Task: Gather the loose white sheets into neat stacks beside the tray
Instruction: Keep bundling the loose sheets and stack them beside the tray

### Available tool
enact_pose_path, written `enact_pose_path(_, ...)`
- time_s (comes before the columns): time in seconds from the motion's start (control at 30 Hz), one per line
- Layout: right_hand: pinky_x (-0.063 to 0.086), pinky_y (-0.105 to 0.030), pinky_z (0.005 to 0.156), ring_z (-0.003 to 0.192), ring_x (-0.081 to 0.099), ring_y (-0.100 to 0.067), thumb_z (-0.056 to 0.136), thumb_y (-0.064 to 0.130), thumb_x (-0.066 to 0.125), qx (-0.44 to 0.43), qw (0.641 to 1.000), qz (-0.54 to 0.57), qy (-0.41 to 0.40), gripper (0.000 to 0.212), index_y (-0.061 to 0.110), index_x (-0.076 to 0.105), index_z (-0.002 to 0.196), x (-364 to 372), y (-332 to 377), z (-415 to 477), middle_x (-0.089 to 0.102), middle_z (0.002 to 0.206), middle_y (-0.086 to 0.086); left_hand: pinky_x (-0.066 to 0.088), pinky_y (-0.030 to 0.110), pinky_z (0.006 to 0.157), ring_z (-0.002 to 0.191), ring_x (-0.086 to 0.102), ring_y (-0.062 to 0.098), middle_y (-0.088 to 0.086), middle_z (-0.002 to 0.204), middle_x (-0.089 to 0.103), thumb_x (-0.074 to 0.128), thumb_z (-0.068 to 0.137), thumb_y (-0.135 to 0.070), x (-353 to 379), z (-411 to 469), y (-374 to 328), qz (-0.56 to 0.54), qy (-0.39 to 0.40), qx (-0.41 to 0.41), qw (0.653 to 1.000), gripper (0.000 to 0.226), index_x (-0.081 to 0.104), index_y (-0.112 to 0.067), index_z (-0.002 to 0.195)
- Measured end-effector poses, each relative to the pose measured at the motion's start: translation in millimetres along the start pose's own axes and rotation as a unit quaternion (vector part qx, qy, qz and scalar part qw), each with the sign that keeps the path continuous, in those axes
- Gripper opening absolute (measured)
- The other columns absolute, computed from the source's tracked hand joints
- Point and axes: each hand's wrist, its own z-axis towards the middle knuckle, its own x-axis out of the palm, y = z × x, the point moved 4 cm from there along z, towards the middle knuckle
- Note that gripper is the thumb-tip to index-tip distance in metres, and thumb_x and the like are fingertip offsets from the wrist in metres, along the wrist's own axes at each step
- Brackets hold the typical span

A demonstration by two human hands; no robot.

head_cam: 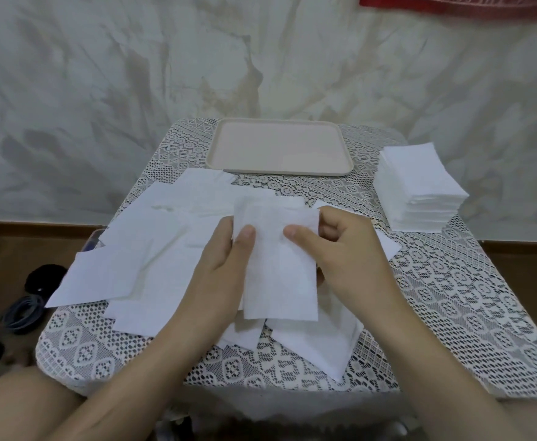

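Hands: left hand [221, 265] and right hand [343, 249] pinch folded white sheet [279, 265] by side edges above table [451, 297] centre, likely squaring it. Loose sheets [152, 249] cover left half; neat stack [419, 189] right edge, beside tray [279, 147].

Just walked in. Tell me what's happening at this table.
A person is sorting white paper sheets on a lace-covered table. The left hand and right hand together hold one folded white sheet upright, thumbs pressed on its front. Below and to the left, loose white sheets lie scattered and overlapping. A neat stack of white sheets already sits right of the empty beige rectangular tray. Much is left to gather.
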Motion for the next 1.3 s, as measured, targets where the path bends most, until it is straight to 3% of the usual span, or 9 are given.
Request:
enact_pose_path(0.07, 0.055, -0.034, 0.054, 0.070, 0.075, -0.019, 0.090, 0.021, 0.076, -0.001, 1.000, -0.002, -0.007, 0.006, 0.016, 0.073, 0.087, 3, 1, 3, 0.077, 0.077, -0.001, 0.058, 0.020, 0.077, 0.100, 0.072, 0.000, -0.019, 0.109, 0.075, 0.047, 0.110, -0.039, 2, 0, -1, 0.001, 0.009, 0.009, 1.000, 0.018, 0.062, -0.038, 0.120)
enact_pose_path(0.2, 0.050, -0.028, 0.048, 0.067, 0.073, -0.019, 0.090, 0.022, 0.076, 0.010, 1.000, 0.020, -0.008, 0.009, 0.014, 0.074, 0.093, 9, 1, 6, 0.077, 0.078, -0.003, 0.061, 0.047, 0.089, 0.102, 0.074, 0.012, -0.010, 0.112, 0.076, 0.055, 0.098, -0.053, 3, 0, -1, 0.013, 0.010, 0.007, 1.000, 0.030, 0.062, -0.038, 0.123)
enact_pose_path(0.33, 0.052, -0.038, 0.060, 0.067, 0.067, -0.019, 0.081, 0.044, 0.080, 0.001, 0.998, -0.053, -0.042, 0.026, 0.035, 0.060, 0.096, 6, -5, 7, 0.065, 0.074, 0.010, 0.060, 0.055, 0.093, 0.102, 0.074, 0.012, -0.010, 0.111, 0.076, 0.055, 0.109, -0.035, -2, 2, 0, -0.004, -0.020, 0.004, 1.000, 0.015, 0.063, -0.038, 0.121)
enact_pose_path(0.5, 0.047, -0.034, 0.066, 0.068, 0.059, 0.001, 0.098, 0.058, 0.053, 0.019, 0.990, -0.139, 0.035, 0.023, 0.035, 0.054, 0.093, 10, -8, -10, 0.063, 0.077, 0.024, 0.059, 0.035, 0.089, 0.100, 0.073, 0.007, -0.014, 0.107, 0.077, 0.051, 0.109, -0.031, -2, 0, -3, -0.025, -0.038, 0.020, 0.999, 0.017, 0.065, -0.036, 0.118)
enact_pose_path(0.6, 0.050, -0.042, 0.075, 0.079, 0.063, -0.012, 0.104, 0.054, 0.038, 0.000, 0.986, -0.148, 0.071, 0.031, 0.027, 0.048, 0.093, 21, -1, -22, 0.066, 0.083, 0.009, 0.053, 0.012, 0.072, 0.092, 0.072, -0.004, -0.023, 0.102, 0.076, 0.049, 0.109, -0.030, 6, -5, -3, -0.035, -0.037, 0.030, 0.998, 0.016, 0.062, -0.037, 0.117)
enact_pose_path(0.77, 0.051, -0.050, 0.088, 0.093, 0.064, -0.022, 0.105, 0.052, 0.038, 0.017, 0.987, -0.127, 0.096, 0.031, 0.023, 0.049, 0.102, 25, -1, -30, 0.067, 0.096, 0.001, 0.053, 0.016, 0.069, 0.089, 0.072, 0.002, -0.016, 0.100, 0.075, 0.050, 0.110, -0.031, 8, -7, -7, -0.007, -0.063, 0.035, 0.997, 0.013, 0.061, -0.029, 0.116)
enact_pose_path(0.93, 0.062, -0.042, 0.067, 0.085, 0.070, -0.017, 0.102, 0.043, 0.055, 0.042, 0.990, -0.046, 0.124, 0.016, 0.028, 0.058, 0.105, 18, -6, -25, 0.069, 0.096, 0.003, 0.052, 0.017, 0.067, 0.085, 0.070, -0.001, -0.019, 0.094, 0.073, 0.054, 0.108, -0.033, 1, -3, -5, 0.002, -0.093, 0.027, 0.995, 0.009, 0.062, -0.030, 0.112)
enact_pose_path(1.1, 0.060, -0.032, 0.059, 0.076, 0.072, -0.021, 0.101, 0.031, 0.062, 0.057, 0.992, -0.016, 0.113, 0.014, 0.019, 0.066, 0.107, 12, -11, -22, 0.074, 0.096, -0.003, 0.062, 0.044, 0.080, 0.096, 0.077, 0.023, 0.000, 0.106, 0.079, 0.073, 0.088, -0.041, 1, 0, 0, 0.010, -0.048, -0.012, 0.999, 0.035, 0.070, -0.024, 0.118)
enact_pose_path(1.3, 0.056, -0.038, 0.053, 0.058, 0.068, -0.019, 0.099, 0.029, 0.064, 0.063, 0.989, -0.071, 0.113, 0.014, 0.019, 0.069, 0.091, -2, -26, -11, 0.073, 0.079, -0.001, 0.056, 0.026, 0.061, 0.078, 0.074, 0.012, -0.002, 0.090, 0.080, 0.078, 0.094, -0.022, -6, 19, 4, 0.056, -0.038, 0.004, 0.998, 0.009, 0.075, -0.017, 0.101)
